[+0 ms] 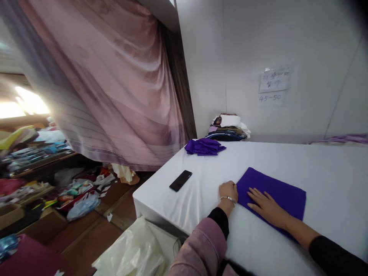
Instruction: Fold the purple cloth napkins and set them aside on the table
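Observation:
A folded purple cloth [283, 195] lies flat on the white-covered table [207, 172]. My left hand [228, 191], with a bracelet at the wrist, is closed at the cloth's left corner and pinches its edge; the fingertips are partly hidden. Flat on top of the cloth rests my right hand [266, 205], fingers spread. A crumpled purple cloth [204, 147] sits at the table's far left corner. Nearer to my left hand lies a black phone [181, 181].
Behind the table is a stack of folded clothes [228, 128], against a wall with a paper sign [274, 80]. A pink curtain [123, 84] hangs at the left. Boxes and bags [84, 205] crowd the floor, and a pale plastic sheet [135, 249] lies by the near edge.

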A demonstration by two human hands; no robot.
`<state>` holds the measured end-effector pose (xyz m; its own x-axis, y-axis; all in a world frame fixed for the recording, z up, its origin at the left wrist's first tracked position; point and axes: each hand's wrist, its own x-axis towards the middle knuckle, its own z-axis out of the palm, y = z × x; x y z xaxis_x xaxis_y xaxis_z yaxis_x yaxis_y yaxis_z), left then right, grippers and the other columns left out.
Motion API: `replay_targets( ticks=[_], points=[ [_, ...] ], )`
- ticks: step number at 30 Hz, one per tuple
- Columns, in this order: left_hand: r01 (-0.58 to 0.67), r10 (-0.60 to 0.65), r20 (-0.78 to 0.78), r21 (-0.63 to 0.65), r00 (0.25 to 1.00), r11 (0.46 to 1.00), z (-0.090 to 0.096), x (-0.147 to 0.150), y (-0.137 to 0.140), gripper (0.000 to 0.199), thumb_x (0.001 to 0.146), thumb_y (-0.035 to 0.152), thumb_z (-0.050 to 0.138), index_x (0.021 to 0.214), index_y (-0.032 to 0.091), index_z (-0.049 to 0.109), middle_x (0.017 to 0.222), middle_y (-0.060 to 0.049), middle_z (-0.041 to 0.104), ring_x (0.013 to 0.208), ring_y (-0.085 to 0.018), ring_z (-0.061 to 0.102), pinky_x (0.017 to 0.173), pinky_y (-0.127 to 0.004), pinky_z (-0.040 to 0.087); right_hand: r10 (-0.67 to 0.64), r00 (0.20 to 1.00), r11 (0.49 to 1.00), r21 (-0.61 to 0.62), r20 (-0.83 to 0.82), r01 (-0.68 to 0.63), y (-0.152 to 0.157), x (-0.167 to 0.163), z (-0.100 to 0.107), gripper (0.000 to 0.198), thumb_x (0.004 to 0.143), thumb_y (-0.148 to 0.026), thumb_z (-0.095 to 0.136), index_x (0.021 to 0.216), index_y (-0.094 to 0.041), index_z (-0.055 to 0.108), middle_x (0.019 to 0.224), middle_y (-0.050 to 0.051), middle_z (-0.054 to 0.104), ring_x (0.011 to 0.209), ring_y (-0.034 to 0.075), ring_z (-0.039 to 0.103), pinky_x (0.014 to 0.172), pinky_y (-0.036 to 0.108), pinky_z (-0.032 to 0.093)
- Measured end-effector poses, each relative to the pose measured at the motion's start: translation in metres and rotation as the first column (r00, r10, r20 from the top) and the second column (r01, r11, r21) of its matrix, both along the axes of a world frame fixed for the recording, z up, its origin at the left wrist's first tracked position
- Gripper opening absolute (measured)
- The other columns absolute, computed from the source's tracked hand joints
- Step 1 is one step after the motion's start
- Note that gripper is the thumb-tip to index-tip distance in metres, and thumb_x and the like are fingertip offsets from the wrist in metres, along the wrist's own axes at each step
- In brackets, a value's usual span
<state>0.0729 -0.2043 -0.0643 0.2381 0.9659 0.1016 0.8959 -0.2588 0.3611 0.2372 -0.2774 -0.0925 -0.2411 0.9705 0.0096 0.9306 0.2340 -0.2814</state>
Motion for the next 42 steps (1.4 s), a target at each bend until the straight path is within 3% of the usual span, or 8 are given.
replay_targets(
  ticks=[4, 13, 29, 32, 36, 39, 42],
  points=[
    [0.006, -0.006, -0.011, -0.006, 1.0, 1.0, 0.0, 0.0, 0.0, 0.027, 0.09, 0.029, 0.04, 0.096, 0.024, 0.066, 0.096, -0.005, 0.07, 0.092, -0.02, 0.062, 0.08, -0.032, 0.042, -0.096, 0.995, 0.995, 0.012, 0.032, 0.095, -0.01, 0.015, -0.008, 0.07, 0.086, -0.065, 0.022, 0.139, -0.023, 0.039, 0.148, 0.005, 0.025, 0.137, 0.025, 0.015, 0.111, 0.05, 0.012],
    [0.047, -0.047, -0.025, -0.021, 0.999, 0.999, 0.001, 0.001, 0.003, 0.028, 0.09, 0.029, 0.039, 0.099, 0.024, 0.066, 0.099, -0.007, 0.069, 0.095, -0.021, 0.061, 0.08, -0.032, 0.041, -0.3, 0.953, 0.951, 0.095, 0.04, 0.296, -0.069, 0.05, -0.015, 0.066, 0.088, -0.061, 0.024, 0.138, -0.022, 0.041, 0.147, 0.006, 0.03, 0.137, 0.024, 0.019, 0.11, 0.048, 0.015],
    [0.04, -0.04, 0.006, -0.014, 0.999, 0.999, 0.001, 0.0, 0.003, 0.035, 0.093, 0.042, 0.035, 0.099, 0.024, 0.065, 0.094, -0.004, 0.071, 0.09, -0.019, 0.063, 0.078, -0.03, 0.042, -0.358, 0.931, 0.932, 0.04, -0.067, 0.361, -0.073, 0.046, 0.006, 0.066, 0.089, -0.062, 0.023, 0.136, -0.021, 0.043, 0.146, 0.007, 0.032, 0.137, 0.026, 0.018, 0.11, 0.052, 0.014],
    [0.039, -0.039, 0.008, -0.012, 0.999, 0.999, 0.0, 0.0, 0.003, 0.029, 0.093, 0.035, 0.038, 0.101, 0.025, 0.064, 0.095, -0.003, 0.071, 0.089, -0.018, 0.063, 0.078, -0.028, 0.042, -0.305, 0.951, 0.947, 0.089, -0.045, 0.308, -0.073, 0.027, 0.024, 0.068, 0.088, -0.062, 0.023, 0.137, -0.019, 0.041, 0.147, 0.009, 0.03, 0.138, 0.026, 0.016, 0.11, 0.052, 0.011],
    [0.031, -0.031, 0.001, -0.005, 1.0, 0.999, 0.0, -0.001, 0.002, 0.026, 0.092, 0.031, 0.04, 0.105, 0.026, 0.062, 0.096, -0.002, 0.07, 0.091, -0.017, 0.063, 0.078, -0.027, 0.042, -0.066, 0.998, 0.989, 0.129, -0.008, 0.066, -0.069, -0.012, 0.036, 0.067, 0.088, -0.062, 0.026, 0.142, -0.023, 0.033, 0.149, 0.006, 0.026, 0.138, 0.025, 0.016, 0.111, 0.049, 0.011],
    [0.03, -0.03, -0.021, 0.0, 0.999, 1.0, 0.002, -0.002, 0.002, 0.026, 0.091, 0.03, 0.041, 0.106, 0.025, 0.061, 0.098, -0.003, 0.07, 0.093, -0.017, 0.062, 0.079, -0.027, 0.042, 0.03, 0.999, 0.996, 0.084, 0.01, -0.031, -0.067, -0.026, 0.024, 0.069, 0.088, -0.063, 0.029, 0.144, -0.022, 0.029, 0.149, 0.009, 0.026, 0.137, 0.026, 0.018, 0.11, 0.051, 0.015],
    [0.037, -0.037, -0.058, -0.003, 0.998, 0.999, 0.003, -0.003, 0.001, 0.024, 0.091, 0.028, 0.04, 0.104, 0.024, 0.061, 0.1, -0.004, 0.069, 0.094, -0.018, 0.062, 0.079, -0.028, 0.042, 0.016, 1.0, 0.997, 0.076, 0.011, -0.017, -0.071, -0.011, 0.006, 0.068, 0.088, -0.062, 0.028, 0.144, -0.022, 0.027, 0.148, 0.009, 0.027, 0.137, 0.026, 0.02, 0.11, 0.051, 0.017]
  ],
)
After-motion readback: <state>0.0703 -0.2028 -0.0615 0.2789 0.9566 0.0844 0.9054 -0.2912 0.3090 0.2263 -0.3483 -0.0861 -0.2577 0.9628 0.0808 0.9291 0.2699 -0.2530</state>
